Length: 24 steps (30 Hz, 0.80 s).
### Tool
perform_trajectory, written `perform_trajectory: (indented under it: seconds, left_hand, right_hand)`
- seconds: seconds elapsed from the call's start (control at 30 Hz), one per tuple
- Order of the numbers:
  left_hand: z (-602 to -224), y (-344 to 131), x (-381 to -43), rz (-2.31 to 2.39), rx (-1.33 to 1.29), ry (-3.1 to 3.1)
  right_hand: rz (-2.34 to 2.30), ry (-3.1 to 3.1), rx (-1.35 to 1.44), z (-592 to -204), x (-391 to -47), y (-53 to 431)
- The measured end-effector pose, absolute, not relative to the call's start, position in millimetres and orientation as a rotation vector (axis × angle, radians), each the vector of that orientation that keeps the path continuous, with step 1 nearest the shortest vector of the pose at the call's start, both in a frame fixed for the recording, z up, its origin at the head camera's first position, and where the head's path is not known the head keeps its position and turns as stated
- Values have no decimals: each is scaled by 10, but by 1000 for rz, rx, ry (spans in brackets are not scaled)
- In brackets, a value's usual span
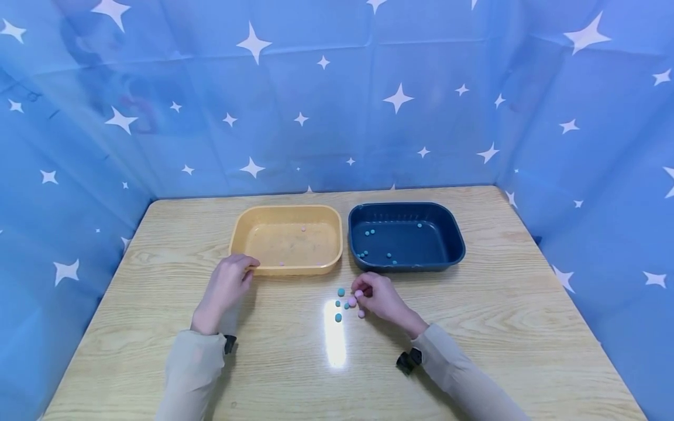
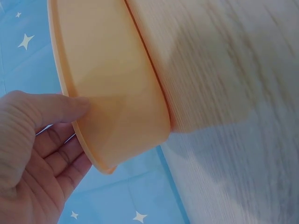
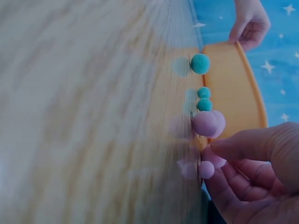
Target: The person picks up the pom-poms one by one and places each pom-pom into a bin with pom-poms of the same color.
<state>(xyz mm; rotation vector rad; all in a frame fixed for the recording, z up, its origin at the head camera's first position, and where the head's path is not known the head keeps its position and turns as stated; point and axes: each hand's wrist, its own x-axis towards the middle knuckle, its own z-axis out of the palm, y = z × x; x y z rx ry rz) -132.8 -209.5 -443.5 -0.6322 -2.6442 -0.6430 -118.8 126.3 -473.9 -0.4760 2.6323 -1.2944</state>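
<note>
- The person's right hand (image 1: 380,298) sits on the table just in front of the blue tray (image 1: 453,234), with its fingers curled in toward a little scatter of pom-poms.
- A pink pom-pom (image 1: 358,293) is right at the fingertips; from the wrist view the thumb and forefinger appear to close on it, though I cannot tell how firmly.
- Another pink pom-pom (image 1: 351,302) lies just beside it, and a third, smaller pink one (image 1: 361,314) lies close under the hand.
- Several teal pom-poms (image 1: 341,292) lie loose just to the left of the pink ones, near the hand but not touched.
- The left hand (image 1: 227,285) is well apart from the right, at the front left corner of the yellow tray (image 1: 247,225); its thumb presses on the rim with the fingers curled below the edge.
- The yellow tray holds a couple of tiny pink balls, and the blue tray holds a scatter of teal ones.
- The two trays stand side by side on a light wooden table (image 1: 526,316), with a bright glare patch near the pom-poms.
- Blue cloth with white stars (image 1: 400,96) hangs round the back and both sides.
</note>
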Motion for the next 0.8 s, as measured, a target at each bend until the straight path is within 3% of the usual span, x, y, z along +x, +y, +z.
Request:
perform_trajectory:
  seconds: [0.8]
  left_hand:
    - [-4425,-2077,-1328,-622,-625,-2639]
  right_hand:
    - [-1476,2597,-572,-4486,-1148,1280]
